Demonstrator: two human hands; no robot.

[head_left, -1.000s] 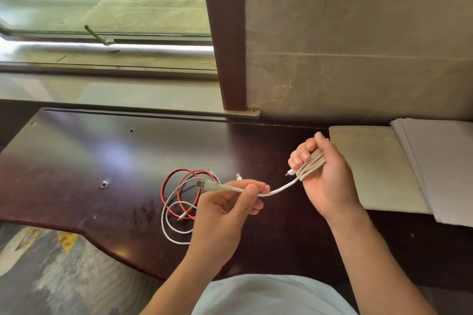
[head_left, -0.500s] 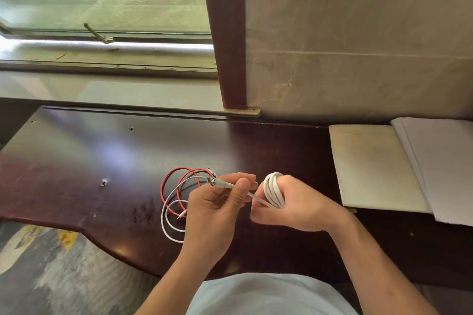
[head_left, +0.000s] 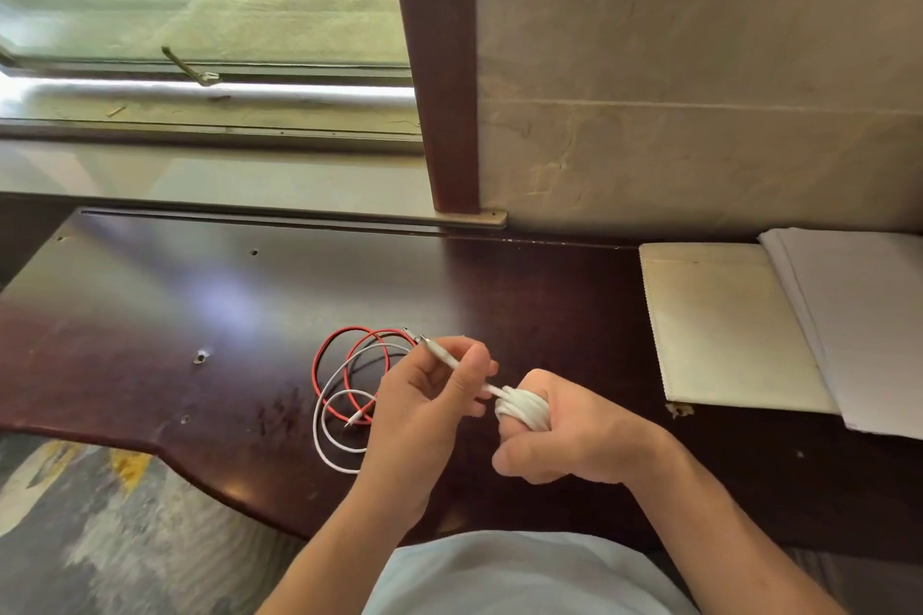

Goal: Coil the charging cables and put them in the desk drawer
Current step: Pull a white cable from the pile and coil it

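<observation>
A white charging cable (head_left: 524,407) is wound in several loops around the fingers of my right hand (head_left: 574,434), just above the dark wooden desk (head_left: 150,315). My left hand (head_left: 424,410) pinches the cable's free end near its plug, which sticks up and to the left. The short stretch between both hands is taut. On the desk left of my hands lie a red cable (head_left: 344,355) and another white cable (head_left: 324,434), loosely looped over each other. No drawer is in view.
A cream folder (head_left: 724,325) and a stack of white papers (head_left: 859,325) lie on the desk at the right. A window sill and a brown frame post (head_left: 439,65) stand behind. The desk's front edge curves in at the lower left, above patterned floor.
My right hand dropped from a raised position toward the left hand and turned, winding more cable round its fingers. The loose stretch between the hands has become very short.
</observation>
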